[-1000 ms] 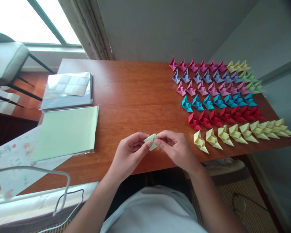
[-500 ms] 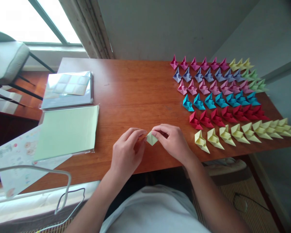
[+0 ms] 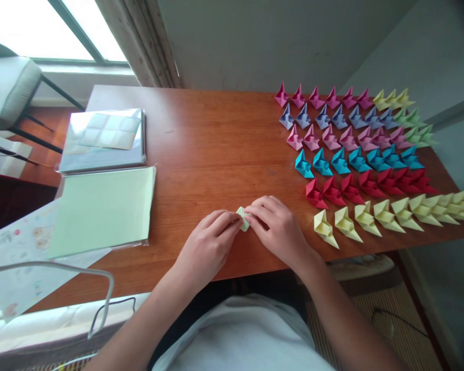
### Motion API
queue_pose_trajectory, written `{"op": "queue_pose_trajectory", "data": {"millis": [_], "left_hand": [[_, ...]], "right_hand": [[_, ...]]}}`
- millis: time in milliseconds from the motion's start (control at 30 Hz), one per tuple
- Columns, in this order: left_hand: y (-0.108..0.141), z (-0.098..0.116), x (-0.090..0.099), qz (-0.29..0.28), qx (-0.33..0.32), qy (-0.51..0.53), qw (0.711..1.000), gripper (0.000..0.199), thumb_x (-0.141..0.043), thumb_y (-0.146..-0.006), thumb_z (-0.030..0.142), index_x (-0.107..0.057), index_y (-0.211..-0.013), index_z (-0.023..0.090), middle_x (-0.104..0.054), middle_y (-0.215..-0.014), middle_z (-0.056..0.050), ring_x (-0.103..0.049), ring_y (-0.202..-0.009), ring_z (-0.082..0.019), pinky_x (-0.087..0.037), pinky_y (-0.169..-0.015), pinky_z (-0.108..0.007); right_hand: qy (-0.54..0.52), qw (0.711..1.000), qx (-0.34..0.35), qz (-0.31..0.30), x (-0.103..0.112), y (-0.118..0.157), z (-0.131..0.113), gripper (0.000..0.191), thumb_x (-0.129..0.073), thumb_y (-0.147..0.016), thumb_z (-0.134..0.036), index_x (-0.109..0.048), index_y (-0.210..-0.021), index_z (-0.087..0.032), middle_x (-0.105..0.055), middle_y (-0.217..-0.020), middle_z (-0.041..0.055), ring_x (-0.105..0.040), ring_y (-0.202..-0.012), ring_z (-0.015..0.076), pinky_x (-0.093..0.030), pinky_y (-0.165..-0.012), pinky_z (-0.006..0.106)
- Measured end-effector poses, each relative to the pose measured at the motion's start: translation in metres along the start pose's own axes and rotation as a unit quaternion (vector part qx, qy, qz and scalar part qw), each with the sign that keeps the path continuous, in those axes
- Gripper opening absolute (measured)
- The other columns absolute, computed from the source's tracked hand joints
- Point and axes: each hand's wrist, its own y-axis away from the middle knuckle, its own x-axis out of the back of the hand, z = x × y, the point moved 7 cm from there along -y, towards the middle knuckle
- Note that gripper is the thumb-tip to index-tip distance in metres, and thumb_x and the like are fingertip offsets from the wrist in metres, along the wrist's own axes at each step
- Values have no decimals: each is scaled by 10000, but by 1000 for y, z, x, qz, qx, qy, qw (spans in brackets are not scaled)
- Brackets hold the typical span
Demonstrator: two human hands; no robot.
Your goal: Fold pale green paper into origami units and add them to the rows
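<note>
A small folded piece of pale green paper (image 3: 243, 218) is held just above the wooden table's front part, between my two hands. My left hand (image 3: 212, 242) pinches its left corner with thumb and fingertips. On the right side my right hand (image 3: 276, 226) grips it, fingers curled together. The fingertips cover both sides of the paper, so only its middle shows. To the right of my right hand, a row of pale yellow folded paper shapes (image 3: 365, 219) stands near the table's front edge.
Behind the yellow row are rows of red (image 3: 350, 189), blue (image 3: 340, 161), pink and purple folded shapes. At the left lie a pack of green paper (image 3: 104, 211), a wrapped pack (image 3: 71, 149) and a printed sheet (image 3: 19, 257). A white cable (image 3: 62, 266) crosses the lower left.
My left fingers have closed on the paper's left corner. The paper looks narrower between the hands. The view has shifted slightly.
</note>
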Motion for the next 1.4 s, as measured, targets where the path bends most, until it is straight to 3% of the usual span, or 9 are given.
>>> {"op": "queue_pose_trajectory", "data": {"millis": [233,800,1033,1400], "left_hand": [[0,-6,-2,-7,22,-1,1000,189,-550,-962,112,-661,-1101,177,-717,-1080,-70,-630,-962,-212,-539,-872,-368],[-5,-6,2,13,61,-32,998,112,-589,-958,156,-677,-1003,210,-738,-1038,-7,-630,-945,-193,-484,-815,-335],[-10,-7,1,16,124,-15,992,146,-548,-982,196,-687,-940,188,-731,-1011,-36,-631,-919,-200,-503,-829,-347],[-10,-10,2,52,169,-46,983,177,-564,-978,219,-686,-1103,188,-759,-1003,-44,-664,-888,-203,-513,-812,-336]], "right_hand": [[52,995,19,-80,1,9,-7,164,-647,-942,-262,-677,-1098,-219,-681,-1059,84,-585,-951,245,-519,-848,397],[64,997,10,-32,2,12,-9,132,-588,-984,-216,-712,-1031,-210,-704,-1016,51,-603,-920,209,-504,-843,354],[18,998,-60,28,1,10,0,115,-624,-963,-201,-719,-898,-205,-670,-926,50,-573,-902,201,-504,-838,334],[27,994,-105,-12,-2,6,6,124,-621,-971,-237,-700,-885,-195,-699,-856,41,-584,-846,211,-466,-797,335]]}}
